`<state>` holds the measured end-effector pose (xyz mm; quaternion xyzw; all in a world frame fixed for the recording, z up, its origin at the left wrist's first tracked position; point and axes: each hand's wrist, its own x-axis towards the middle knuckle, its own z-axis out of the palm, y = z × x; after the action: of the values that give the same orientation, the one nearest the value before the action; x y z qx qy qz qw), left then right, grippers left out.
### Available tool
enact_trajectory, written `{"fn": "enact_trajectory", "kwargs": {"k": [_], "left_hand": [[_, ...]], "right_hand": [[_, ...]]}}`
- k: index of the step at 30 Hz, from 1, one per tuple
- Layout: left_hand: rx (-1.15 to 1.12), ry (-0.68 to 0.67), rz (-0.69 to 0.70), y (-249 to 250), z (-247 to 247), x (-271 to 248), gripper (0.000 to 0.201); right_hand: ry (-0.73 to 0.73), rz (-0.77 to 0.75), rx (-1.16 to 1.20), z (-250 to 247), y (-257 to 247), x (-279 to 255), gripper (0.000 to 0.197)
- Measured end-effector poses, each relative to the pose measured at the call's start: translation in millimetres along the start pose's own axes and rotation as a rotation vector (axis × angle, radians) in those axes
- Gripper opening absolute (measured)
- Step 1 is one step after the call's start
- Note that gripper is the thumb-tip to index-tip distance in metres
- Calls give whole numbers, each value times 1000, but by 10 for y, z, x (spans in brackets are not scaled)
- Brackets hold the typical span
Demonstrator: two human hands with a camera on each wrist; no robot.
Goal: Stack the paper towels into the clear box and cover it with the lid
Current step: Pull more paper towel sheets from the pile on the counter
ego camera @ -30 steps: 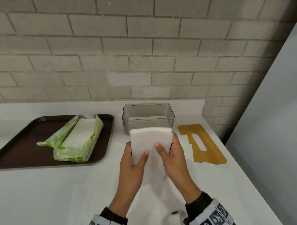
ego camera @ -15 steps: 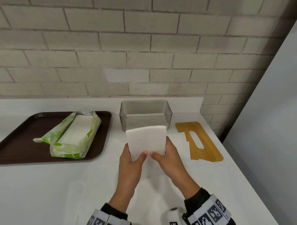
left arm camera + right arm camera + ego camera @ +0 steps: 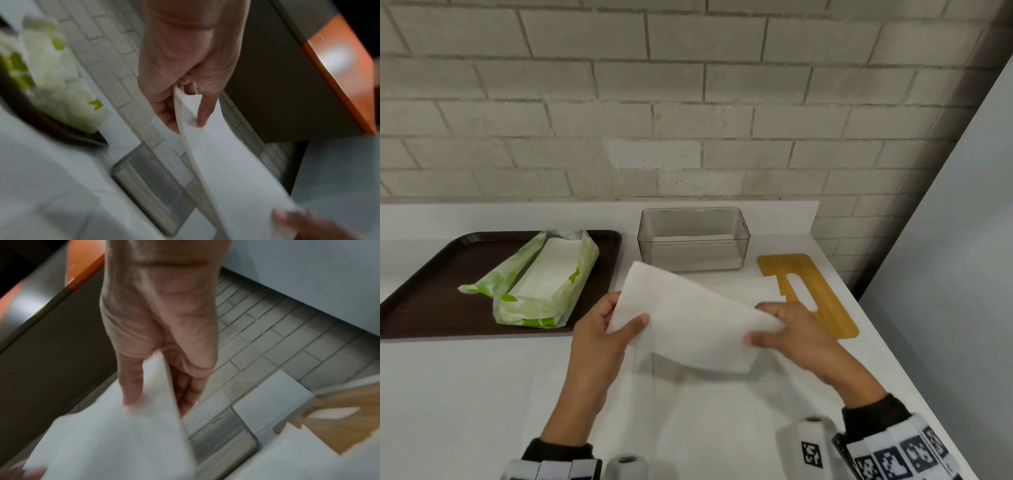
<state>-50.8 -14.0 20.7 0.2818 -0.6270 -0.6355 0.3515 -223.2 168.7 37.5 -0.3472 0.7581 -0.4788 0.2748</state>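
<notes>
You pinch the folded paper towel [image 3: 688,318] at both short ends, left hand [image 3: 602,339] and right hand [image 3: 794,335] each with thumb on top and fingers curled beneath, so it stays flat above the counter. The clear box [image 3: 693,240] waits at twelve o'clock, already holding towels, with the wooden lid [image 3: 808,291] at two o'clock.

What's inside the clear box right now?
The clear box holds a low stack of white paper towels lying flat on its bottom, with most of its height unfilled. How many sheets cannot be counted. The wooden lid lies on the counter to its right.
</notes>
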Motion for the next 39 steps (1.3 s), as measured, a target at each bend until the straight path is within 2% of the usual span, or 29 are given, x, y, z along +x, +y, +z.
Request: {"fn": "enact_trajectory", "kwargs": {"k": [3,5,8,12,17,19,21,26,29,32,36,37,39], "left_hand": [[75,-37,-21,-25,23,-84,34],[72,-15,-44,-36,82,-144,35],[4,51,-55,-43,159,-204,39],[-3,111,-72,-134,215,-232,41],[63,133,-179,-381,230,-217,37],[86,126,-199,-415,248,-221,34],[104,124,-190,-392,260,-223,30],[83,138,-140,-267,230,-221,28],[92,138,-185,-298,211,-217,28],[146,110,-198,-337,181,-228,24],[238,52,-226,-304,27,-204,28],[297,-17,-232,-287,-33,-197,29],[488,-241,-237,-226,-120,-203,27]], "right_hand": [[233,-67,310,13,39,17,16],[297,-87,416,96,59,1,21],[344,-123,453,197,83,-33,25],[358,-98,475,269,159,-28,24],[261,158,351,390,402,35,31],[232,218,343,429,459,50,32],[246,223,330,435,462,56,32],[291,127,373,376,419,48,30],[233,200,270,377,471,38,32],[183,250,205,374,511,38,33],[210,166,202,204,380,51,17],[220,130,220,148,299,49,14],[228,37,251,58,99,46,14]]}}
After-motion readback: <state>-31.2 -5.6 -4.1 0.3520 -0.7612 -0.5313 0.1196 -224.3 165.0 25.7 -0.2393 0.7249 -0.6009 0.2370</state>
